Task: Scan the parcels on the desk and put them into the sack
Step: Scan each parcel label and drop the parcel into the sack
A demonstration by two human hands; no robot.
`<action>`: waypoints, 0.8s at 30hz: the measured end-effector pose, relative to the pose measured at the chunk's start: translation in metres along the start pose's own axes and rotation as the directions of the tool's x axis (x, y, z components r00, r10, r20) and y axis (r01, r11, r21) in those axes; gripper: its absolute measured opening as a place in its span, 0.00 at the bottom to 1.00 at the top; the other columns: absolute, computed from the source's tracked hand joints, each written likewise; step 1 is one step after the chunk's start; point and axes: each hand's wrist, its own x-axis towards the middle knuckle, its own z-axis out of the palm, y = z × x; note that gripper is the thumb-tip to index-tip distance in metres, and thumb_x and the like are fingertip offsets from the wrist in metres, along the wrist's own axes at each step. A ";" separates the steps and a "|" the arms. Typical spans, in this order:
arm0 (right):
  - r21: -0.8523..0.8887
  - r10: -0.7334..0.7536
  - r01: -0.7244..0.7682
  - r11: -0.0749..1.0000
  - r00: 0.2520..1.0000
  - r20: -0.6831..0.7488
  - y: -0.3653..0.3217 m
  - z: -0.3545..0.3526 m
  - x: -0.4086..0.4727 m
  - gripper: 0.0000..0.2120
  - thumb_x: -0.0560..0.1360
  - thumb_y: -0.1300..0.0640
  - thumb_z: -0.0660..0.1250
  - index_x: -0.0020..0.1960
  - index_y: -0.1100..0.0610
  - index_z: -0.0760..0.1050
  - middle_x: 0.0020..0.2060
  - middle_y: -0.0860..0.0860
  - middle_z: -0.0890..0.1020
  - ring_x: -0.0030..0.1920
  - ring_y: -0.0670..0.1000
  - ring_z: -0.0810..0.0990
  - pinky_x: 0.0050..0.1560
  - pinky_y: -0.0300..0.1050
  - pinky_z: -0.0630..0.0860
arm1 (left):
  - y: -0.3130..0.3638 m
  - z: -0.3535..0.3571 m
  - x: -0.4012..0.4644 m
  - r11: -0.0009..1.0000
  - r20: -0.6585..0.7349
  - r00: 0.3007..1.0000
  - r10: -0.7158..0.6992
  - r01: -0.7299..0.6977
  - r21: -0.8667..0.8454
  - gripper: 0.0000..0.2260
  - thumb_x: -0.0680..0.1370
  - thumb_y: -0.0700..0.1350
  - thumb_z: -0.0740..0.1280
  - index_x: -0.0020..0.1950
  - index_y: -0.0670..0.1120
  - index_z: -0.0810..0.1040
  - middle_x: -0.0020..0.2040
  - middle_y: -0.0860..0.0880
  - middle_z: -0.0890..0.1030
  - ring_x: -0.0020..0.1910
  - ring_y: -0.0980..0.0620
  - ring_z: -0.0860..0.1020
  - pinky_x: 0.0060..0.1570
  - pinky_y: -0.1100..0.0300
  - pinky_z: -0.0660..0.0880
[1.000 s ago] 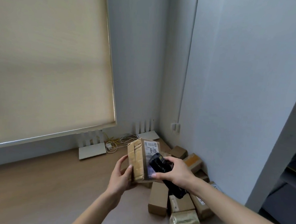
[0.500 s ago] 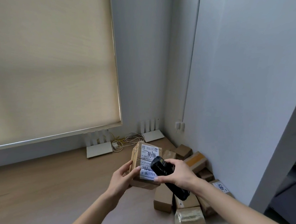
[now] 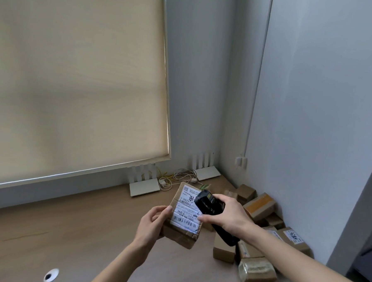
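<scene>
While the left hand (image 3: 152, 223) grips a box (image 3: 184, 216) above the desk (image 3: 68, 231), label up, the right hand (image 3: 226, 216) clasps a black scanner (image 3: 209, 206) just over that label; more parcels (image 3: 259, 237) crowd the desk's right edge toward the far corner; two routers (image 3: 144, 186) sit along its far edge

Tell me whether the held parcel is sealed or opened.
Sealed: the parcel in the left hand shows closed flaps, its label intact.

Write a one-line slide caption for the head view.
Left hand holds a labelled brown cardboard parcel while the right hand aims a black handheld scanner at it above the wooden desk.
</scene>
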 end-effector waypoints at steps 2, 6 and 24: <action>0.006 -0.015 0.015 1.000 1.000 0.012 -0.011 0.010 -0.010 0.43 0.63 0.41 0.85 0.73 0.51 0.74 0.64 0.46 0.81 0.59 0.43 0.75 0.61 0.40 0.70 | 0.002 -0.016 -0.012 1.000 -0.006 1.000 -0.008 0.008 0.001 0.13 0.78 0.56 0.69 0.57 0.49 0.81 0.44 0.50 0.87 0.47 0.52 0.85 0.44 0.57 0.81; 0.017 -0.012 0.012 1.000 1.000 0.008 -0.028 0.031 -0.032 0.46 0.60 0.40 0.85 0.74 0.51 0.74 0.64 0.46 0.82 0.59 0.44 0.77 0.65 0.43 0.73 | -0.002 -0.047 -0.033 1.000 0.046 0.999 -0.021 0.021 0.003 0.16 0.76 0.57 0.71 0.58 0.49 0.81 0.45 0.52 0.87 0.53 0.48 0.83 0.54 0.53 0.81; -0.059 -0.125 0.132 0.989 0.986 0.114 -0.077 0.056 -0.085 0.48 0.60 0.39 0.85 0.76 0.49 0.72 0.67 0.47 0.80 0.65 0.46 0.77 0.68 0.44 0.73 | -0.021 -0.092 -0.100 0.993 0.135 0.991 -0.025 0.040 -0.111 0.33 0.71 0.56 0.75 0.74 0.61 0.68 0.55 0.44 0.85 0.51 0.44 0.85 0.48 0.44 0.83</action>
